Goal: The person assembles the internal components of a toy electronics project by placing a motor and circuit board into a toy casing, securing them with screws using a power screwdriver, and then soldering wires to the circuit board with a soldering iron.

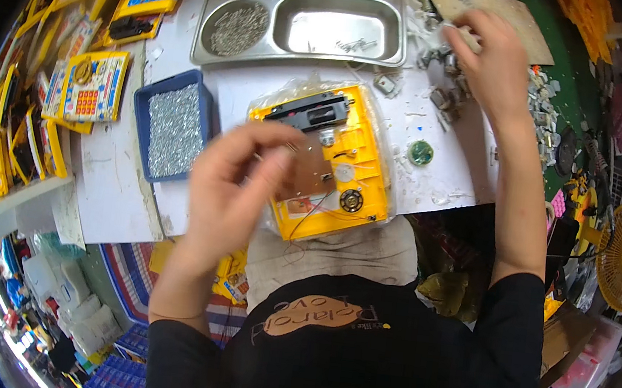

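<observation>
Tabletop with a flat white surface (107, 188) spreads before us. At its far side we have a shiny silver metal compartment tray (295, 54), with small metal pieces in its hollows. Nearer us, close to the front edge, lies an open yellow rectangular plastic shell (373, 178), its inside facing up, with clear plastic wrap around it. Left of the shell stands a deep blue rectangular plastic bin (207, 103) holding many small silvery pieces. Our hands are well apart. Our left hand (240, 179), blurred, is over the shell's left side, thumb and fingers near each other; we cannot tell whether they grip anything. Our right hand (488, 57), fingers curled, is above a heap of small grey metal parts (451, 91); we cannot tell what, if anything, it pinches. Inside the shell we see a flat brown circuit board (312, 173), partly behind our left fingers, a long black slotted plastic part (320, 111) and a small round black speaker (351, 200).
</observation>
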Available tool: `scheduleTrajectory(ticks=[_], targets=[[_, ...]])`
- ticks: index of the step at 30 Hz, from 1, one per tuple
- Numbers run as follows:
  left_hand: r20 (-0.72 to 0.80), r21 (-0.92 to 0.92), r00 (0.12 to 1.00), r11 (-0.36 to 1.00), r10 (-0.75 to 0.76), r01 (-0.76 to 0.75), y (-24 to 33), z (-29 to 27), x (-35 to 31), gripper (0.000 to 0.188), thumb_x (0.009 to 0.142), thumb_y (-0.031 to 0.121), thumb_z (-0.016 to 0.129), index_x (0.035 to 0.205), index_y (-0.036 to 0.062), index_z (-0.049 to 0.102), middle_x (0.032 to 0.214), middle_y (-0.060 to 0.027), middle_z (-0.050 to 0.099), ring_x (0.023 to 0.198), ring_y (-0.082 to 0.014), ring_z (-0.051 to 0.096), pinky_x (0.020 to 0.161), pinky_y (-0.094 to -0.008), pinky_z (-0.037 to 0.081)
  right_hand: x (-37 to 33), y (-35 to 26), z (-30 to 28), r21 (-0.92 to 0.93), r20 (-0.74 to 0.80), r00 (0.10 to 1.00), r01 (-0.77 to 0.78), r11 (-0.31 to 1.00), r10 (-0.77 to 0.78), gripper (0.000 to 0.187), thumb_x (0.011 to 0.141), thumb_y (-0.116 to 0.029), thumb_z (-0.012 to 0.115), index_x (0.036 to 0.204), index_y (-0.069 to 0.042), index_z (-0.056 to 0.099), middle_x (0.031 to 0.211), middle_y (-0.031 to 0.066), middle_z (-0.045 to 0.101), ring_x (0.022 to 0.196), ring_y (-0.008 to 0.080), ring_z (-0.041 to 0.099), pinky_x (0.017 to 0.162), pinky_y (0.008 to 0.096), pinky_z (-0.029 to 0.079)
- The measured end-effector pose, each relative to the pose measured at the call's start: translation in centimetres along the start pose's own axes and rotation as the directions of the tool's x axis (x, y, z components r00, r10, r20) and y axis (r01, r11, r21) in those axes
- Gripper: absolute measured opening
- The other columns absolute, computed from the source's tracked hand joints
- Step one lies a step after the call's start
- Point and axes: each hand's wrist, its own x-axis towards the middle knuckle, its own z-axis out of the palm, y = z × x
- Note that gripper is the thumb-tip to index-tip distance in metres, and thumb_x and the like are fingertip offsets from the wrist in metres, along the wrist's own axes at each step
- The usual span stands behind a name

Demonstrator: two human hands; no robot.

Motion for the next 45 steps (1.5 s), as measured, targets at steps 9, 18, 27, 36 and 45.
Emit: scheduleTrajectory(ticks=[9,18,27,36,45], targets=[[0.166,-0.298,0.962,0.919,-0.216,0.258,-2.4,3.9,-3.0,0.02,0.101,0.001,0.056,0.117,-0.0055,0.064,0.1,-0.0086,0.064,0.078,-0.0118,0.062,0.07,-0.0255,0.054,-7.8,-10.8,-6.4,0.775,0.157,0.98,-0.197,0.601,0.119,0.017,0.075,0.002,0.08,0.086,0.002,0.067,0.086,0.0108,0.072,0.072,0.0165,0.07,0.067,0.0278,0.056],[0.202,-0.344,0.945,0.884,-0.259,0.316,-2.4,3.9,-3.4,0.02,0.101,0.003,0.057,0.119,-0.0039,0.063,0.098,-0.0074,0.065,0.078,-0.0111,0.063,0.071,-0.0252,0.055,-8.0,-12.0,-6.2,0.687,-0.021,1.0,0.005,0.727,0.013,0.023,0.072,0.001,0.083,0.087,0.0,0.064,0.083,0.0145,0.071,0.072,0.0259,0.071,0.065,0.0317,0.056],[0.288,-0.234,0.912,0.902,-0.293,0.364,-2.8,3.9,-3.7,0.023,0.099,0.001,0.059,0.122,-0.0009,0.06,0.096,-0.0057,0.066,0.076,-0.0094,0.062,0.069,-0.0235,0.054,-10.2,-11.8,-6.9,0.782,0.25,0.966,-0.162,0.602,-0.064,0.035,0.076,-0.001,0.083,0.106,0.002,0.066,0.087,0.0114,0.07,0.073,0.0191,0.068,0.063,0.0292,0.055],[0.538,0.538,0.765,0.554,0.354,-0.635,-2.5,3.9,3.2,0.029,0.077,0.011,0.076,0.105,0.0082,0.069,0.087,-0.006,0.06,0.08,-0.0273,0.06,0.073,-0.0399,0.045,-15.3,-9.4,-6.0,0.634,0.713,0.686,-0.544,-0.55,0.144,0.029,0.084,-0.005,0.078,0.107,0.009,0.066,0.093,0.0138,0.071,0.073,0.0133,0.068,0.066,0.0254,0.057],[0.487,0.798,0.854,0.306,0.181,-0.519,-2.1,6.2,2.1,0.025,0.075,0.015,0.076,0.097,0.0089,0.065,0.084,-0.0054,0.057,0.081,-0.0248,0.06,0.078,-0.0403,0.04,-15.9,-8.6,-5.7,0.676,0.671,0.732,-0.542,-0.499,0.115,0.04,0.082,-0.017,0.084,0.107,0.009,0.066,0.094,0.0139,0.072,0.073,0.0143,0.07,0.064,0.0239,0.059]])
